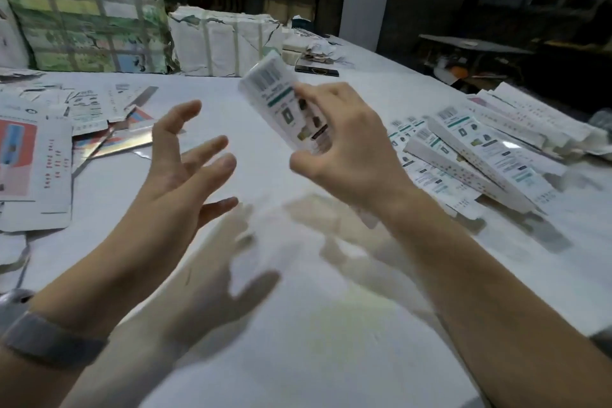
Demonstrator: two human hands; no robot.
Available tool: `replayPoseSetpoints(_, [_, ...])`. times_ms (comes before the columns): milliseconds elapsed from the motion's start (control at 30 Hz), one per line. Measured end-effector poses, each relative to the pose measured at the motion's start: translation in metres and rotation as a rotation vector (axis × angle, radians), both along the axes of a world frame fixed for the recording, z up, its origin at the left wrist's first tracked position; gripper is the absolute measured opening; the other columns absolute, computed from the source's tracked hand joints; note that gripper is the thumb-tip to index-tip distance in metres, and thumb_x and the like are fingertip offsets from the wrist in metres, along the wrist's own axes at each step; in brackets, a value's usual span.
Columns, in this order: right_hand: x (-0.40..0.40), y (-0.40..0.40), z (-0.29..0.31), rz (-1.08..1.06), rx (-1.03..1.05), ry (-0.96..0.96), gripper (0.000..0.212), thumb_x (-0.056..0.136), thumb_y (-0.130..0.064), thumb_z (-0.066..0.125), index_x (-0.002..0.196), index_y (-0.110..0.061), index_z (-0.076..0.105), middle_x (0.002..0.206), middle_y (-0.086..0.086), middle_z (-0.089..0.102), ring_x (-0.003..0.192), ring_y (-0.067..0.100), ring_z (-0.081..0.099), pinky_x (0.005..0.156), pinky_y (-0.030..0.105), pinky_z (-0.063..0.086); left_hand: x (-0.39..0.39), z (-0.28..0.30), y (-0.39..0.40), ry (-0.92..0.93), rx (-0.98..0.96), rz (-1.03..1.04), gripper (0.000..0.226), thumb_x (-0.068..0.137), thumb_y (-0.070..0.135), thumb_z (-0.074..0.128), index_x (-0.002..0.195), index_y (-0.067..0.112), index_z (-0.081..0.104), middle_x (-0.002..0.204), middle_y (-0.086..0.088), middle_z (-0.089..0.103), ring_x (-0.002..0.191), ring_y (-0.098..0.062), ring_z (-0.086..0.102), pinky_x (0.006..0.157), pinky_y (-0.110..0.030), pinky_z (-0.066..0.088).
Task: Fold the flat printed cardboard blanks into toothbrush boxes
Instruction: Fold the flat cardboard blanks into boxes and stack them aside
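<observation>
One folded toothbrush box (281,103) is held up above the white table (298,325) by the right hand (334,149), whose fingers and thumb curl round its lower part; the barcode end points up and away. Whether its end flaps are closed cannot be told, and nothing shows of any contents. The left hand (185,166) hovers just beside it, palm turned inward, fingers spread and relaxed, holding nothing; a grey wristband (46,338) sits on that wrist.

On the right side of the table lies a loose heap of folded boxes (480,152), overlapping one another at different angles. On the left, flat printed blanks (36,169) lie spread and partly stacked. At the far edge stand two strapped, paper-wrapped bundles: a green-printed bundle (89,20) with torn wrapping and a white bundle (225,40) just beside it; what they hold is hidden.
</observation>
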State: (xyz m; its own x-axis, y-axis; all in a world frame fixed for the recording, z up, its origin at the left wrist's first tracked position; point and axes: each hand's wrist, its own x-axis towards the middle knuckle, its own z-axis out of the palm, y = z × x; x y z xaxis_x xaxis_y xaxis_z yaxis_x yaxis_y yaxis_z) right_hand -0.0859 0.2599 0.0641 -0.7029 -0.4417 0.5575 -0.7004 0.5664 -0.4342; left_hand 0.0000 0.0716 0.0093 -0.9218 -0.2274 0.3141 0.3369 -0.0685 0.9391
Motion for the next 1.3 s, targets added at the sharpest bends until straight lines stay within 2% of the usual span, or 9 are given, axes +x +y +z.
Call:
replayPoseSetpoints(267, [-0.080, 0.094, 0.009, -0.586, 0.300, -0.392, 0.035, 0.081, -0.020, 0.063, 0.113, -0.008, 0.071, 0.114, 0.012, 0.069, 0.111, 0.030, 0.056, 0.093, 0.041, 0.052, -0.002, -0.019, -0.006, -0.015, -0.275, 0.056, 0.037, 0.075, 0.053, 0.063, 0.112, 0.048, 0.065, 0.119, 0.015, 0.068, 0.111, -0.004, 0.064, 0.086, -0.046, 0.053])
replayPoseSetpoints(433, [-0.099, 0.103, -0.002, -0.730, 0.322, -0.239, 0.029, 0.086, -0.015, 0.058, 0.112, -0.018, 0.069, 0.123, 0.008, 0.055, 0.123, 0.035, 0.041, 0.097, 0.042, 0.045, -0.008, -0.029, -0.013, -0.033, -0.362, 0.099, 0.037, 0.081, 0.050, 0.062, 0.114, 0.035, 0.068, 0.118, 0.009, 0.069, 0.108, -0.004, 0.065, 0.084, -0.048, 0.054])
replayPoseSetpoints(533, [-0.096, 0.089, -0.004, -0.595, 0.243, -0.188, 0.034, 0.085, -0.017, 0.063, 0.117, -0.025, 0.068, 0.122, 0.002, 0.057, 0.116, 0.026, 0.052, 0.092, 0.037, 0.047, -0.009, -0.026, -0.018, -0.057, -0.482, 0.157, 0.034, 0.080, 0.049, 0.059, 0.110, 0.037, 0.068, 0.115, 0.012, 0.070, 0.105, -0.002, 0.065, 0.085, -0.049, 0.054])
replayPoseSetpoints(633, [-0.075, 0.055, -0.005, -0.307, 0.117, -0.140, 0.020, 0.083, -0.023, 0.065, 0.101, -0.029, 0.071, 0.087, -0.010, 0.061, 0.086, 0.011, 0.056, 0.079, 0.029, 0.044, -0.006, -0.015, -0.021, -0.057, -0.710, 0.260, 0.023, 0.080, 0.045, 0.056, 0.101, 0.045, 0.065, 0.109, 0.023, 0.068, 0.105, 0.005, 0.060, 0.085, -0.032, 0.050])
replayPoseSetpoints(733, [-0.042, 0.021, -0.015, -0.017, 0.129, -0.076, 0.011, 0.086, -0.024, 0.065, 0.094, -0.028, 0.071, 0.077, -0.013, 0.058, 0.073, 0.002, 0.051, 0.074, 0.029, 0.041, -0.007, -0.007, -0.037, -0.129, -0.989, 0.449, 0.026, 0.087, 0.028, 0.063, 0.113, 0.033, 0.065, 0.125, 0.002, 0.065, 0.121, -0.021, 0.054, 0.095, -0.037, 0.042])
replayPoseSetpoints(867, [-0.010, -0.005, -0.028, 0.283, 0.230, -0.036, 0.012, 0.088, -0.021, 0.069, 0.097, -0.027, 0.073, 0.078, -0.014, 0.058, 0.073, 0.009, 0.055, 0.071, 0.030, 0.045, -0.005, -0.003, -0.070, -0.548, -1.291, 0.646, 0.056, 0.090, 0.038, 0.057, 0.142, 0.026, 0.041, 0.152, -0.018, 0.037, 0.145, -0.043, 0.018, 0.120, -0.051, 0.013])
replayPoseSetpoints(1000, [-0.001, -0.014, -0.038, 0.419, 0.293, -0.030, 0.013, 0.088, -0.020, 0.070, 0.098, -0.026, 0.075, 0.077, -0.018, 0.057, 0.074, 0.010, 0.056, 0.067, 0.023, 0.039, 0.006, -0.003, -0.102, -0.870, -1.336, 0.756, 0.065, 0.088, 0.044, 0.052, 0.146, 0.029, 0.027, 0.160, -0.021, 0.019, 0.147, -0.052, 0.002, 0.116, -0.065, 0.002])
replayPoseSetpoints(1133, [-0.002, -0.016, -0.041, 0.452, 0.253, -0.035, 0.014, 0.087, -0.017, 0.070, 0.096, -0.028, 0.075, 0.075, -0.019, 0.058, 0.072, 0.011, 0.057, 0.065, 0.018, 0.036, 0.011, 0.006, -0.111, -0.953, -1.415, 0.755, 0.055, 0.090, 0.035, 0.050, 0.141, 0.020, 0.034, 0.146, -0.022, 0.044, 0.138, -0.046, 0.030, 0.111, -0.057, 0.023])
replayPoseSetpoints(1300, [-0.003, -0.014, -0.040, 0.449, 0.203, -0.077, 0.014, 0.088, -0.017, 0.069, 0.094, -0.028, 0.074, 0.076, -0.013, 0.062, 0.073, 0.014, 0.058, 0.065, 0.022, 0.039, 0.008, 0.013, -0.086, -0.843, -1.529, 0.700, 0.026, 0.092, 0.021, 0.054, 0.116, 0.016, 0.044, 0.083, -0.005, 0.048, 0.080, -0.029, 0.047, 0.067, -0.038, 0.038])
